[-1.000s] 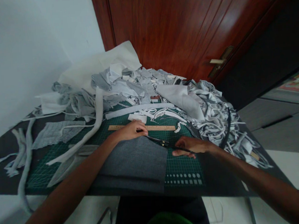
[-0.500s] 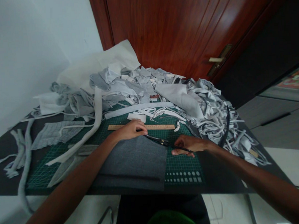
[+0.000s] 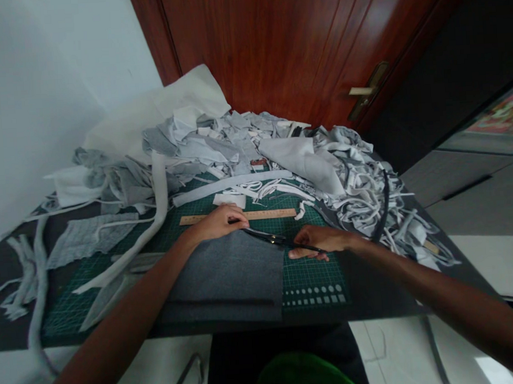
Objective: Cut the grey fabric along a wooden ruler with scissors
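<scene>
Where the green cutting mat covers the middle of the dark table, a dark grey fabric piece lies flat on its near half, its near edge reaching the mat's front border. Left hand: palm down on the far edge of the grey fabric, fingers together and pressed flat, fingertips just short of a wooden ruler that lies across the mat just beyond the fabric. Right hand: resting on the mat just right of the fabric's far right corner, fingers curled closed through the handles of black scissors. Scissor blades point left toward the left hand and meet the fabric's far edge; whether the blades are parted cannot be told. 1 long pale strip lies across the mat beyond the ruler, and a second long strip runs diagonally off the mat's left side. Beyond the mat, a heap of white and grey fabric offcuts covers the far and right parts of the table. Left of the mat lies a grey knit swatch. Behind the table stands a brown wooden door with a lever handle.
</scene>
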Demonstrator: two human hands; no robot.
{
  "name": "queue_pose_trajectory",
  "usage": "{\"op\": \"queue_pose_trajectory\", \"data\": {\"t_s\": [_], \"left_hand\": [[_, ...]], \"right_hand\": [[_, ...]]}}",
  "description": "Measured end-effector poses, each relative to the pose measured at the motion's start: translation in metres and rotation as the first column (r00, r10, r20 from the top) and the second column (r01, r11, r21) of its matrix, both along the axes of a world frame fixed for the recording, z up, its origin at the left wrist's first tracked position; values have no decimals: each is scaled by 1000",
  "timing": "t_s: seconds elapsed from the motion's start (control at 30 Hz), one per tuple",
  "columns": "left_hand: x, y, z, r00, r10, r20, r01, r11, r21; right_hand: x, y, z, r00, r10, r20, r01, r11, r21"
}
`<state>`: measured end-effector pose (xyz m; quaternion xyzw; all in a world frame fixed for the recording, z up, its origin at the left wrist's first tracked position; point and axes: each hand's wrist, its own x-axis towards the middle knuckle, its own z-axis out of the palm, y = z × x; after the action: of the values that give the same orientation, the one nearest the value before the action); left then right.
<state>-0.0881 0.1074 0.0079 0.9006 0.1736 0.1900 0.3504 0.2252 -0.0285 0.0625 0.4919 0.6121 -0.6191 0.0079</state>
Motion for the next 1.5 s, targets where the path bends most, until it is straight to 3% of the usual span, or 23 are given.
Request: {"op": "queue_pose_trajectory", "data": {"t_s": [0.23,0.43,0.63,0.9,1.27,1.5], "left_hand": [[0,-4,4,1000,26,-16,-25,999,25],[-19,-6,14,982,102,-160,-94,994,55],[-36,-5,25,977,62,-204,-55,998,44],[-40,-6,34,965,75,-253,-61,996,62],[-40,-2,24,973,124,-193,-115,992,57],[-37,1,26,983,65,-171,-68,998,-7]], "right_hand": [[-1,0,-5,999,-31,-43,29,999,-33],[1,2,-3,999,-15,-42,14,999,-32],[0,2,-1,998,-7,-65,4,999,-42],[2,3,-6,996,-21,-92,16,998,-56],[2,3,-6,999,16,-47,-16,1000,-1],[5,4,-7,997,62,-52,-62,998,-4]]}}
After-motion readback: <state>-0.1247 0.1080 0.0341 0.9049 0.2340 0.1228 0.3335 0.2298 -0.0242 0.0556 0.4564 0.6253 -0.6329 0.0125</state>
